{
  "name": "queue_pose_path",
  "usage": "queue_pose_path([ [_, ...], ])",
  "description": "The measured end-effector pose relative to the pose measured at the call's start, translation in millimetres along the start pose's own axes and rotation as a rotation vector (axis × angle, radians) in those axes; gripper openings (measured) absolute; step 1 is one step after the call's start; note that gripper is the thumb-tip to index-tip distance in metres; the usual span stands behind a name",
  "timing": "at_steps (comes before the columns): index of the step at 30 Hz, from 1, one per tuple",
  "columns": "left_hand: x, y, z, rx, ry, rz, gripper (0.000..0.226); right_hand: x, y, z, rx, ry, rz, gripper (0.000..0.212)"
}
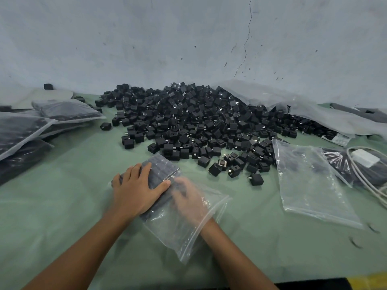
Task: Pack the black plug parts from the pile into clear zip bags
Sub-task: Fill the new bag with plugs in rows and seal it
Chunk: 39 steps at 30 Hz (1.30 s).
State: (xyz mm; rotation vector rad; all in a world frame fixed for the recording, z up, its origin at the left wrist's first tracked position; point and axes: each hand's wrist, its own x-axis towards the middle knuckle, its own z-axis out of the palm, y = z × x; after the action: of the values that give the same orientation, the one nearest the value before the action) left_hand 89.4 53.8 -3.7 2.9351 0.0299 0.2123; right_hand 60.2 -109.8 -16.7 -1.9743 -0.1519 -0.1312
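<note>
A big pile of black plug parts (199, 124) covers the middle of the green table (62, 206). In front of it lies a clear zip bag (184, 231), its far end filled with neat rows of black plug parts (161, 166). My left hand (136, 189) lies flat on top of the bag, fingers spread, pressing on the packed parts. My right hand (188, 197) is inside the bag through its open mouth, seen blurred through the plastic; I cannot tell how its fingers lie or whether they hold a part.
Filled bags (31, 126) are stacked at the left. An empty zip bag (310, 181) lies at the right, beside a white cable and charger (364, 158). A large crumpled plastic sheet (303, 107) covers the pile's right end. A grey wall stands behind.
</note>
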Motion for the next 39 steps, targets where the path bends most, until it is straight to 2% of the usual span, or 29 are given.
queue_pose_path([
  [3, 4.3, -1.9, 1.1, 0.016, -0.037, 0.010, 0.105, 3.1, -3.1, -0.4, 0.000, 0.024, 0.044, 0.016],
  [8, 18.6, 1.0, -3.3, -0.007, -0.083, -0.033, 0.104, 5.1, -4.6, -0.9, -0.051, 0.021, 0.032, 0.019],
  [13, 11.0, 11.0, 9.0, -0.011, 0.014, -0.074, 0.099, -0.3, -10.4, 1.6, -0.048, 0.062, 0.023, 0.022],
  [16, 12.8, 8.8, 10.6, -0.015, 0.019, -0.077, 0.100, -6.8, -13.8, -3.3, -0.098, 0.006, 0.089, 0.027],
  [17, 13.9, 8.4, 11.1, -0.011, 0.024, -0.073, 0.100, -14.1, -14.0, -10.2, -0.048, -0.017, 0.096, 0.027],
  [19, 14.3, 8.3, 12.4, -0.005, 0.032, -0.068, 0.100, -36.4, -9.9, -32.6, -0.050, -0.064, 0.039, 0.028],
  [21, 13.8, 7.8, 13.6, 0.006, 0.041, -0.063, 0.100, -62.6, -10.0, -57.8, -0.018, -0.236, 0.022, 0.029],
  [23, 14.0, 7.1, 14.4, 0.005, 0.050, -0.063, 0.099, -75.8, -5.0, -87.4, 0.007, -0.332, 0.080, 0.042],
  [25, 14.5, 6.6, 15.7, 0.004, 0.057, -0.064, 0.099, -70.3, 1.6, -119.4, -0.074, -0.265, 0.093, 0.051],
  [26, 14.6, 6.4, 16.6, 0.005, 0.060, -0.065, 0.099, -63.3, 3.9, -133.8, -0.159, -0.169, 0.094, 0.049],
  [30, 15.9, 5.9, 17.9, -0.005, 0.060, -0.073, 0.103, -23.0, 22.3, -170.0, -0.542, 0.293, 0.056, 0.025],
  [31, 16.1, 5.7, 18.0, -0.005, 0.055, -0.074, 0.103, -12.2, 32.5, -173.8, -0.667, 0.341, 0.073, 0.022],
  [33, 16.1, 5.6, 18.1, -0.004, 0.047, -0.076, 0.103, 2.3, 52.6, -177.9, -0.869, 0.260, 0.183, 0.038],
  [35, 15.7, 6.0, 17.9, -0.003, 0.046, -0.075, 0.103, 6.6, 65.8, -177.7, -0.927, 0.180, 0.260, 0.043],
  [37, 15.2, 6.5, 17.1, -0.001, 0.049, -0.072, 0.103, 6.6, 71.9, -177.8, -0.909, 0.207, 0.216, 0.036],
  [39, 15.3, 6.3, 16.2, 0.001, 0.051, -0.075, 0.103, 5.9, 70.9, -178.2, -0.785, 0.260, 0.157, 0.030],
])
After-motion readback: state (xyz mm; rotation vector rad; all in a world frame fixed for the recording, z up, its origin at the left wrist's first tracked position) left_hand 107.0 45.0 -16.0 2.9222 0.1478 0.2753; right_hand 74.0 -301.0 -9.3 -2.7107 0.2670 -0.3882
